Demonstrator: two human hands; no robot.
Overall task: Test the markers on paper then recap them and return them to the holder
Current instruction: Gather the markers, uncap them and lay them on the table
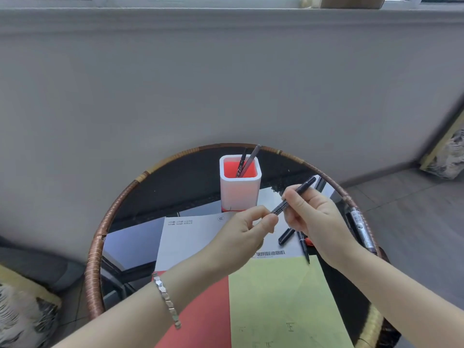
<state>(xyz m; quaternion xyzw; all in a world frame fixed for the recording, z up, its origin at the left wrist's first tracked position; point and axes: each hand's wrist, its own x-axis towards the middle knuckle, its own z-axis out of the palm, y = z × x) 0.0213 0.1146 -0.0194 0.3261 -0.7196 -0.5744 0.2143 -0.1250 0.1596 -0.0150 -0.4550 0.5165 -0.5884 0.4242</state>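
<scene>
Both hands hold one black marker (294,195) slantwise above the table. My right hand (316,217) grips its barrel; my left hand (247,233) pinches its lower end, and whether a cap sits there is hidden by the fingers. The white holder (239,190) with a red inside stands behind, with two pens leaning in it. A pale green sheet (281,297) with small pen marks lies in front of me. A loose black cap (285,236) and an uncapped thin pen (303,244) rest on a white printed sheet (190,237). A thicker marker (361,228) lies at the right rim.
The round glass table has a woven rattan rim (100,237). A red sheet (206,315) lies under the green one. A grey wall rises close behind the table. Patterned cushions sit at the lower left (22,320) and far right (449,156).
</scene>
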